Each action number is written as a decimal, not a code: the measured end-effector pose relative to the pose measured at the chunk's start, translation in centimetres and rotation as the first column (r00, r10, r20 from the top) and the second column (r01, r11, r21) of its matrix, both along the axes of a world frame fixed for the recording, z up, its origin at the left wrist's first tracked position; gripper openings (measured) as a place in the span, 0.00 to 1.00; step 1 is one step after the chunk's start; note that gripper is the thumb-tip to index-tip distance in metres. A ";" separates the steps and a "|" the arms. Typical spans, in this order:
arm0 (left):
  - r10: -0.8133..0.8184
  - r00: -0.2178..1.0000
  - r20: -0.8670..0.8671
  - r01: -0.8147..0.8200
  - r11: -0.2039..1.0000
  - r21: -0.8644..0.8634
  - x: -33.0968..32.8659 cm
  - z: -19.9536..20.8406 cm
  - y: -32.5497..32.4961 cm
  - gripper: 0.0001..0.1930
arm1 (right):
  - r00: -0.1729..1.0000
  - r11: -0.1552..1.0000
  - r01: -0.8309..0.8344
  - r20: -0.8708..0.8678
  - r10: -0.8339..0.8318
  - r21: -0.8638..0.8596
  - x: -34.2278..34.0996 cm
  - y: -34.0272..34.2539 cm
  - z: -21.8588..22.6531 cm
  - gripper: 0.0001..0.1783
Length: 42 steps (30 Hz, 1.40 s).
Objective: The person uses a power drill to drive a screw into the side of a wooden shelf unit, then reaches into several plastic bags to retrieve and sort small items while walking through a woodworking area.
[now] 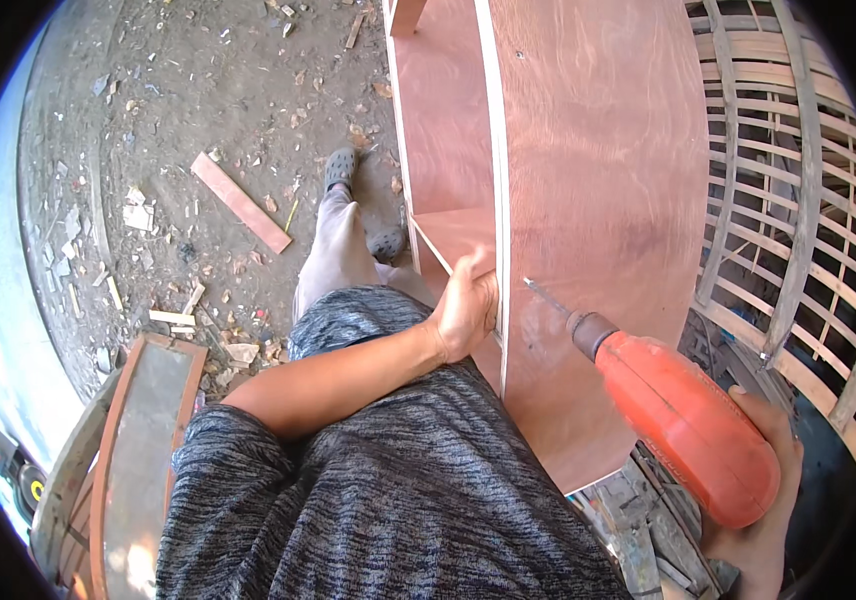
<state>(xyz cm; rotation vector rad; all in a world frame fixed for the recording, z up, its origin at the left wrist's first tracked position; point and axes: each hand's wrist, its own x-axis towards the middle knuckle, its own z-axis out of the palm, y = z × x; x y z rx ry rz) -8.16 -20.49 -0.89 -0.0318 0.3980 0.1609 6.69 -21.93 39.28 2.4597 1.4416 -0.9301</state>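
The right hand (pixel 785 462) is wrapped around a red drill (pixel 688 425), though the drill hides some of the fingers. The left hand (pixel 467 308) is at the open front of a wooden cabinet (pixel 598 150), with its thumb up by the shelf (pixel 460 234). Part of it is hidden, so I cannot tell if it grips the wood or just presses on it.

The thin bit (pixel 549 297) points at the cabinet's big flat side, close to the pale front edge (pixel 494 120). I cannot tell if the tip touches the wood. The cabinet stands just in front of the person, a bit to the right.

I think the step in hand is making a hole or putting in a screw where the side meets the shelf. The next move seems to call for a straight drill, a firm push, and a shelf that does not slip.

Farther out, a frame of wooden slats (pixel 803 200) is on the right. On the left, a flat strip of wood (pixel 241 203) lies on the dirt, with scraps around it. A framed panel (pixel 153 440) is at the lower left.
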 end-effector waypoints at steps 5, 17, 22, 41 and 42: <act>-0.017 0.976 -0.217 0.006 0.999 -0.048 2.6 2.1 2.1 0.34 | 0.987 0.989 -0.146 0.068 0.147 -0.030 0.5 -0.3 -0.1 0.37; 0.125 0.986 -0.112 -0.141 0.980 -0.143 5.1 -1.4 -0.1 0.34 | 0.976 0.976 -0.213 0.045 0.212 0.034 1.8 -1.1 -0.4 0.36; 0.159 0.979 -0.130 -0.171 0.981 -0.089 5.4 -0.7 0.0 0.40 | 0.994 0.993 -0.100 0.046 0.098 0.059 1.2 -0.4 -0.9 0.31; 0.213 0.968 -0.136 -0.225 0.971 -0.081 5.6 -0.3 -0.3 0.34 | 0.980 0.986 0.042 -0.188 -0.072 -0.161 2.1 1.7 1.5 0.51; 0.190 0.974 -0.123 -0.205 0.971 -0.123 5.5 0.0 0.0 0.34 | 0.979 0.985 0.047 -0.187 -0.078 -0.163 2.0 1.6 1.4 0.51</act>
